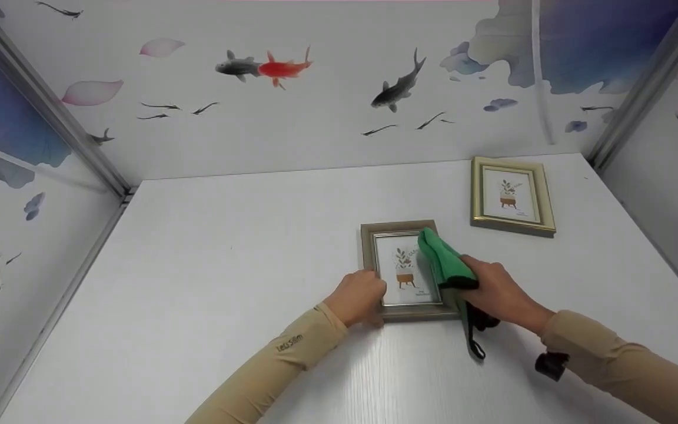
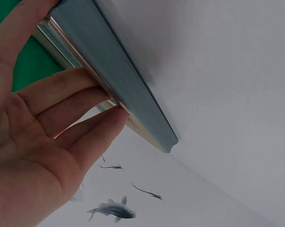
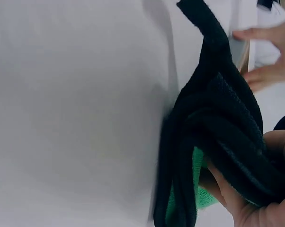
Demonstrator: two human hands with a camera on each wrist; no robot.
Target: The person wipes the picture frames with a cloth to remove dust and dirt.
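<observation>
A brownish-grey picture frame (image 1: 369, 250) lies face up on the white table, with a potted-plant print inside. My left hand (image 1: 358, 297) holds its lower left part; in the left wrist view the thumb is at a corner and the fingertips (image 2: 119, 113) reach the frame's side (image 2: 114, 71). In my right hand (image 1: 501, 291) is a folded green cloth (image 1: 446, 256) with black edging. The cloth lies over the frame's right side and hides part of it. A black loop (image 3: 213, 38) hangs from the cloth, clearest in the right wrist view.
A gold picture frame (image 1: 548, 206) with a similar print lies farther back on the right of the white table (image 1: 227, 253). Walls printed with fish (image 1: 401, 88) and petals enclose the table at the back and sides. Metal posts (image 1: 648, 88) stand at the back corners.
</observation>
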